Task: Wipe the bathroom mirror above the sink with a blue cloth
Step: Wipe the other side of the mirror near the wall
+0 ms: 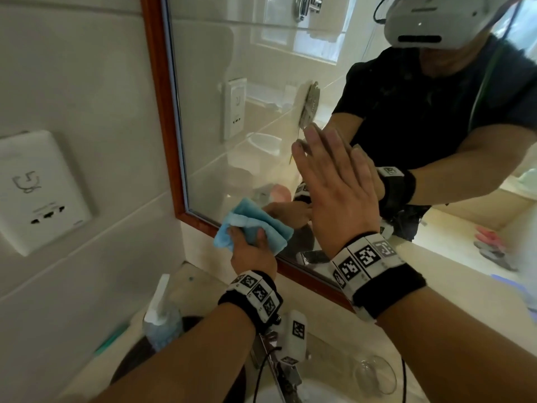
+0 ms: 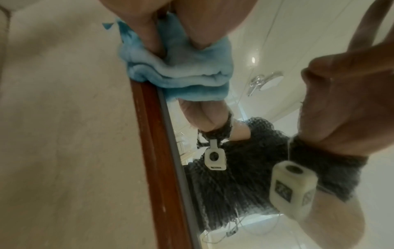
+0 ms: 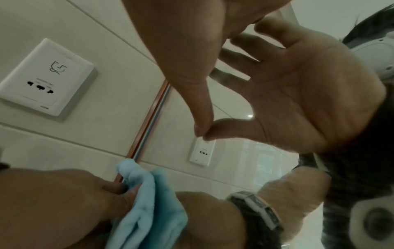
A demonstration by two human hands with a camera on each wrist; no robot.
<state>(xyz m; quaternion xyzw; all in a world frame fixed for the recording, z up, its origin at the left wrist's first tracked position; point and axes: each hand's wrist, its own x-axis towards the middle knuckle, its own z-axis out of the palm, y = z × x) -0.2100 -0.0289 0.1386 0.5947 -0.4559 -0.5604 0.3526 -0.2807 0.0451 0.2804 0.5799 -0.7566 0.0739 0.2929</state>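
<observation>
Cloth (image 1: 252, 228) sat bunched in the left hand (image 1: 252, 251) at seven o'clock of the head view, pressed onto the mirror (image 1: 247, 82) right at its lower left corner, probably so the folded wad could reach the glass beside the frame (image 1: 162, 97). The right hand (image 1: 334, 193) lay flat on the glass toward the centre, fingers straight and close together, seemingly bracing the body while the other hand wiped. At six o'clock a chrome faucet (image 1: 279, 365) stood over the sink, with a pump bottle (image 1: 161, 321) on the table at seven and a white socket plate (image 1: 43, 193) on the tiled wall at nine. From the left wrist, the fingers (image 2: 147, 32) were curled into the blue cloth (image 2: 181, 74) at twelve o'clock, clamped on it; its thick, fleecy folds overlapped the smooth reddish wooden frame (image 2: 157, 151) and the grey inner strip. From the right wrist, the right hand's thumb (image 3: 202, 107) touched the hard, glossy mirror (image 3: 175, 128) at the centre, meeting its own reflection, while the soft pale-blue cloth (image 3: 147, 202) showed at six o'clock, gripped by the left hand (image 3: 64, 202).
</observation>
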